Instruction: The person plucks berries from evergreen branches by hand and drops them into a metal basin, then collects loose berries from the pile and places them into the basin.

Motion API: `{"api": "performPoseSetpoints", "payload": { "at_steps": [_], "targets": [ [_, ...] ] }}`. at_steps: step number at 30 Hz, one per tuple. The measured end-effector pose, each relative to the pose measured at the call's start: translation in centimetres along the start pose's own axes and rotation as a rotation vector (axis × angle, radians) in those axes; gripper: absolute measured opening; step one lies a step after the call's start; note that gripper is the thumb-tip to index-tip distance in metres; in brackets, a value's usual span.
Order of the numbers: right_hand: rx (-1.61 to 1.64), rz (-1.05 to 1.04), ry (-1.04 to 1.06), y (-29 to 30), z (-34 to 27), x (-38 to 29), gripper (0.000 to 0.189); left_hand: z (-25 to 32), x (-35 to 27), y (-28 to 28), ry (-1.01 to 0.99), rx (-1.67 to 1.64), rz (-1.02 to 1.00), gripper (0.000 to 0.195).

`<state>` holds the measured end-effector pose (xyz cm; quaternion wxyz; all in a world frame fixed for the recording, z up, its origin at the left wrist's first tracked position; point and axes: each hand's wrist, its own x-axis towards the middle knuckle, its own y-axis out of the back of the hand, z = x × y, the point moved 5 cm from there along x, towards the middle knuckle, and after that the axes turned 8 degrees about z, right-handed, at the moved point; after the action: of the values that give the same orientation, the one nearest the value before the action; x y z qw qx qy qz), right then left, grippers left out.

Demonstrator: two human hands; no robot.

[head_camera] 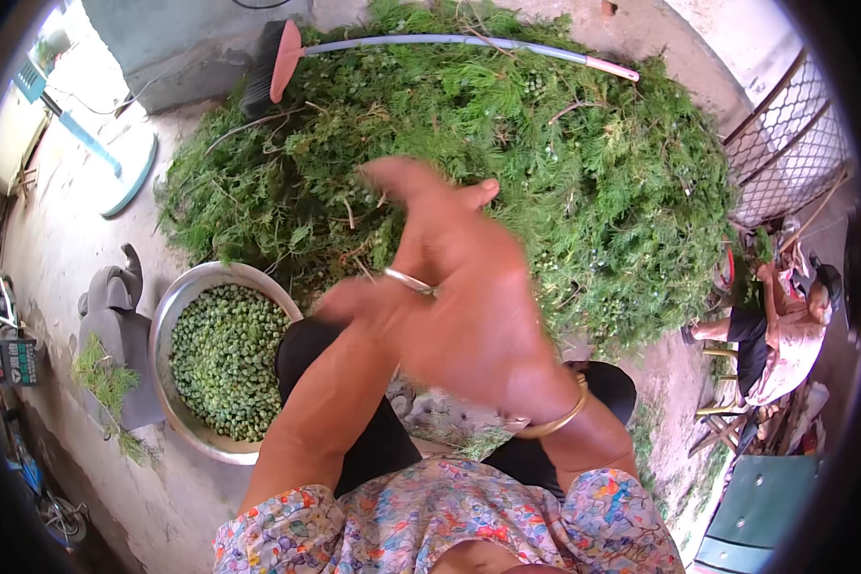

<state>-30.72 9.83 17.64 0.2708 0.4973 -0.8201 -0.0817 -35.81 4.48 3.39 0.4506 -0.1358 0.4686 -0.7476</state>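
Observation:
Both my hands are blurred and overlap in front of me. My left hand (423,215) reaches up over the green pile, thumb apart from the fingers, nothing seen in it. A silver band (409,280) shows near its wrist. Across that wrist lies my right hand (473,323), with a gold bangle (556,423) on its own wrist; how firmly it grips is unclear. Beyond them spreads a large heap of cut conifer branches (617,194). By my left knee stands a metal basin (161,359) holding many small green cones or berries (229,359).
A broom (438,41) lies across the heap's far side. Left of the basin is a grey plastic seat-like object (125,373) with a sprig (107,380) on it. A pedestal fan (107,158) stands farther left. At right, another person (782,337) sits near a wire mesh panel (789,143).

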Motion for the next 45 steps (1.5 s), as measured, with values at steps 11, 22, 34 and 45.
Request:
{"api": "performPoseSetpoints", "payload": {
  "at_steps": [11,22,34,45],
  "targets": [
    [-0.105,0.307,-0.369,11.9,17.0,-4.5,0.038,-2.3,-1.0,-2.8,0.341,0.346,-0.243,0.031],
    [0.450,0.433,-0.521,15.2,19.6,-7.8,0.029,-6.0,-1.0,-1.6,0.603,0.399,-0.229,0.031],
    [0.167,0.432,-0.525,15.8,20.5,-8.9,0.036,-7.2,-1.7,-3.2,0.593,0.544,-0.266,0.041],
    [0.624,0.505,-0.671,14.9,19.8,-8.7,0.032,-5.4,-0.4,-2.0,0.372,1.040,-0.234,0.031]
  ]
}}
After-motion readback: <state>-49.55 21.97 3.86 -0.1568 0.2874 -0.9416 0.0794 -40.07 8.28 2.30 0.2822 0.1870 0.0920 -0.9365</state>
